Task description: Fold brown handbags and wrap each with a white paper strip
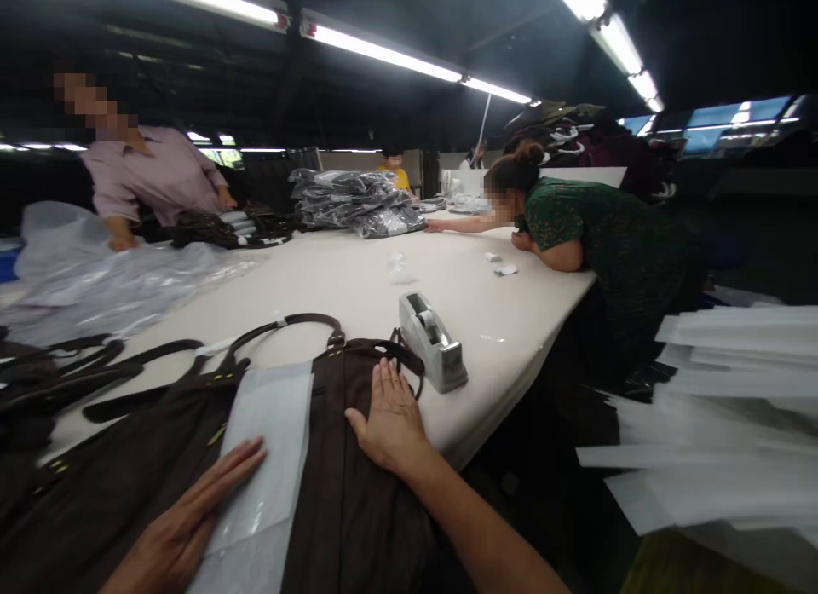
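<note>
A dark brown handbag (325,475) lies flat on the table's near side, its looped handle (297,320) stretching away from me. Across it runs a strip of white translucent wrapping (272,423). My left hand (192,513) rests on the strip's left edge with the fingers stretched out. Flat on the bag's upper right part is my right hand (389,411), fingers extended and thumb apart. Just beyond that hand stands a grey tape dispenser (434,343). Another brown bag (121,458) lies on the left, partly under my left arm.
The pale table (345,274) carries plastic-wrapped bundles (351,202) at the back and clear plastic bags (115,279) at left. One person (153,172) stands at left; another (594,219) leans on the right edge. White sheets (722,423) are stacked at right.
</note>
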`<action>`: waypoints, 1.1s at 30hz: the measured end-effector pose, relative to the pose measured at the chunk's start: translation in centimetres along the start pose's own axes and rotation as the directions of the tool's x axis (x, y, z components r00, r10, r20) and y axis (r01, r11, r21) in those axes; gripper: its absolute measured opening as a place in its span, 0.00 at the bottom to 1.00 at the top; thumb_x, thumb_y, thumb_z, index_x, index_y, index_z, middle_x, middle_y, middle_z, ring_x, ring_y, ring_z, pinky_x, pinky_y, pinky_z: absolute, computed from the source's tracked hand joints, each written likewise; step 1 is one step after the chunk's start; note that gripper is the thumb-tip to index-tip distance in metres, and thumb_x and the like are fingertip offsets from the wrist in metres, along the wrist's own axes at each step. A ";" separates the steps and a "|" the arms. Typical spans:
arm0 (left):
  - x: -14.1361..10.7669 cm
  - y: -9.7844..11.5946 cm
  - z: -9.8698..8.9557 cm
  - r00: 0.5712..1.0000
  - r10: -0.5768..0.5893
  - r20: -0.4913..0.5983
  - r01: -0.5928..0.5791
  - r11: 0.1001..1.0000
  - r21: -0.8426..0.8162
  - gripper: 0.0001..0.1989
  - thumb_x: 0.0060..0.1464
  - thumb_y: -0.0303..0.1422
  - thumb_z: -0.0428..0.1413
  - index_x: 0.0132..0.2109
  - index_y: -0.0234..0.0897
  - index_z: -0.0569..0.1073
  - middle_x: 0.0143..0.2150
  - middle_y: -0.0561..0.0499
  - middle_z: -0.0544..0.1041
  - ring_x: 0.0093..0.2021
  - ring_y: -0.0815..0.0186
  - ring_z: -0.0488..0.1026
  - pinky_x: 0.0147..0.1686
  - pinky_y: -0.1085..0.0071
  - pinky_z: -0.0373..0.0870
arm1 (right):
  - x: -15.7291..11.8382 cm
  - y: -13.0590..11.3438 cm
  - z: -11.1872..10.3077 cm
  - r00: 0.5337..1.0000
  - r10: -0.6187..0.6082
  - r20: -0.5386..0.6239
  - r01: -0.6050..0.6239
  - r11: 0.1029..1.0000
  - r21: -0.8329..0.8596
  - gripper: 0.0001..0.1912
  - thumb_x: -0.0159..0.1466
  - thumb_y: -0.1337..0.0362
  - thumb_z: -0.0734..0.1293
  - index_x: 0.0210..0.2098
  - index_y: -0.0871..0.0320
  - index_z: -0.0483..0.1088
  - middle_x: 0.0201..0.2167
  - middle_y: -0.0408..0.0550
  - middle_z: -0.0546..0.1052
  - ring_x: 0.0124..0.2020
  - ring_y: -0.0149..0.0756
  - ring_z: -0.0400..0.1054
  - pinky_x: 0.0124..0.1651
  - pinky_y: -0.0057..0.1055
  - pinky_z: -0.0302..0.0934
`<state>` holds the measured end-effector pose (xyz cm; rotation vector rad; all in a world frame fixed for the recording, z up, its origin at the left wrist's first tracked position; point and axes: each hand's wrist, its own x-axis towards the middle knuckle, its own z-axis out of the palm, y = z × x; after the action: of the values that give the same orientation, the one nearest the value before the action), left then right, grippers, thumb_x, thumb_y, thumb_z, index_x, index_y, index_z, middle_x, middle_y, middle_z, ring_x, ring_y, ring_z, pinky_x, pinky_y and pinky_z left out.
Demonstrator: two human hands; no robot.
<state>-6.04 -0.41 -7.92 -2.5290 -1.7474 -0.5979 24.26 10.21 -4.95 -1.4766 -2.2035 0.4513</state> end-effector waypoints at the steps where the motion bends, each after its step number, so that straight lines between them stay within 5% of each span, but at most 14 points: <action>1: 0.1 0.9 -0.6 0.999 0.007 0.046 -0.006 0.999 -0.034 0.31 0.59 0.27 0.42 0.67 0.55 0.56 0.68 0.59 0.60 0.65 0.64 0.61 0.64 0.62 0.56 | -0.2 0.0 0.0 1.000 -0.011 0.001 0.011 1.000 -0.018 0.43 0.66 0.47 0.57 0.67 0.77 0.46 0.69 0.66 0.42 0.71 0.51 0.36 0.70 0.47 0.36; 6: 0.1 5.7 -3.3 0.989 -0.131 0.062 0.132 0.991 -0.003 0.29 0.58 0.22 0.40 0.64 0.45 0.63 0.67 0.53 0.62 0.66 0.67 0.58 0.65 0.62 0.55 | -1.1 0.8 0.3 0.998 -0.060 0.035 0.066 0.976 -0.208 0.42 0.66 0.49 0.57 0.66 0.79 0.50 0.69 0.67 0.47 0.70 0.52 0.39 0.69 0.45 0.37; 10: -2.1 6.6 -5.4 0.955 -0.263 -0.134 0.289 0.924 0.248 0.27 0.58 0.21 0.42 0.63 0.38 0.63 0.66 0.47 0.63 0.68 0.61 0.55 0.67 0.53 0.52 | -0.2 2.3 1.9 0.994 -0.109 0.021 0.110 0.935 -0.339 0.42 0.65 0.47 0.55 0.67 0.76 0.49 0.69 0.64 0.47 0.70 0.50 0.41 0.69 0.46 0.38; 12: -4.4 6.5 -6.9 0.864 -0.378 -0.332 0.481 0.815 0.323 0.25 0.59 0.24 0.45 0.63 0.34 0.64 0.67 0.43 0.61 0.68 0.57 0.54 0.66 0.52 0.52 | 0.0 2.8 2.3 0.991 -0.129 0.024 0.128 0.912 -0.389 0.42 0.65 0.47 0.53 0.67 0.75 0.48 0.70 0.64 0.47 0.70 0.49 0.41 0.68 0.46 0.41; 14: -7.2 6.0 -8.6 0.700 -0.521 -0.488 0.693 0.660 0.290 0.23 0.60 0.30 0.48 0.62 0.29 0.64 0.64 0.37 0.65 0.66 0.51 0.58 0.64 0.53 0.56 | -0.2 2.9 2.0 0.991 -0.122 0.057 0.135 0.879 -0.458 0.41 0.66 0.48 0.52 0.67 0.74 0.48 0.70 0.63 0.47 0.70 0.48 0.40 0.67 0.46 0.43; 17: -10.9 5.1 -10.8 0.467 -0.781 -0.414 0.876 0.473 0.096 0.23 0.58 0.42 0.53 0.54 0.31 0.71 0.51 0.38 0.75 0.54 0.50 0.71 0.54 0.57 0.67 | -0.6 1.6 0.0 0.986 -0.067 0.155 0.147 0.793 -0.591 0.35 0.67 0.53 0.53 0.67 0.70 0.51 0.69 0.63 0.49 0.70 0.51 0.43 0.65 0.54 0.46; 19: -12.5 4.9 -11.6 0.424 -0.867 -0.260 0.893 0.449 -0.039 0.19 0.57 0.46 0.54 0.47 0.36 0.74 0.45 0.43 0.78 0.48 0.54 0.74 0.49 0.61 0.69 | -0.6 -1.0 -1.8 0.977 -0.074 0.199 0.188 0.740 -0.646 0.30 0.66 0.57 0.56 0.63 0.67 0.60 0.66 0.64 0.57 0.67 0.55 0.50 0.62 0.59 0.48; 21: -13.2 5.3 -11.9 0.452 -0.861 -0.232 0.864 0.487 -0.127 0.17 0.58 0.45 0.53 0.43 0.37 0.75 0.43 0.45 0.77 0.47 0.56 0.74 0.48 0.64 0.68 | -0.5 -5.1 -3.0 0.957 -0.188 0.222 0.285 0.754 -0.592 0.25 0.65 0.60 0.57 0.57 0.66 0.68 0.60 0.64 0.67 0.62 0.56 0.59 0.61 0.56 0.52; 24: -13.1 6.4 -12.0 0.479 -0.805 -0.350 0.812 0.557 -0.171 0.14 0.60 0.41 0.52 0.40 0.34 0.75 0.43 0.43 0.75 0.45 0.57 0.72 0.46 0.63 0.67 | -0.9 -13.3 -2.8 0.860 -0.462 0.217 0.506 0.830 -0.236 0.22 0.65 0.61 0.57 0.55 0.61 0.70 0.53 0.58 0.74 0.52 0.47 0.69 0.56 0.44 0.61; 28: -13.3 6.8 -11.8 0.452 -0.776 -0.440 0.734 0.604 -0.310 0.12 0.60 0.37 0.50 0.38 0.36 0.75 0.40 0.44 0.76 0.43 0.58 0.72 0.47 0.62 0.66 | -2.2 -22.9 1.2 0.650 -0.715 0.259 0.624 0.696 0.354 0.23 0.65 0.59 0.60 0.60 0.51 0.65 0.63 0.52 0.64 0.34 0.33 0.71 0.42 0.34 0.68; 30: -14.0 6.1 -11.4 0.425 -0.807 -0.410 0.687 0.583 -0.434 0.11 0.59 0.37 0.50 0.38 0.37 0.74 0.38 0.46 0.77 0.42 0.59 0.72 0.45 0.63 0.65 | -2.4 -25.6 3.7 0.540 -0.773 0.334 0.606 0.632 0.483 0.25 0.64 0.58 0.63 0.61 0.50 0.64 0.65 0.53 0.61 0.31 0.29 0.69 0.39 0.33 0.67; 33: -15.1 4.4 -10.7 0.404 -0.875 -0.265 0.610 0.474 -0.635 0.13 0.57 0.41 0.51 0.33 0.37 0.73 0.31 0.51 0.76 0.34 0.62 0.72 0.37 0.67 0.65 | -2.0 -27.5 7.1 0.402 -0.807 0.432 0.575 0.590 0.568 0.24 0.61 0.54 0.67 0.55 0.52 0.70 0.56 0.51 0.70 0.37 0.33 0.69 0.42 0.32 0.65</action>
<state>-9.86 -18.04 -1.89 -1.1443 -2.6160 -1.7485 -0.34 -2.05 2.45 -0.0251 -2.8131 1.0873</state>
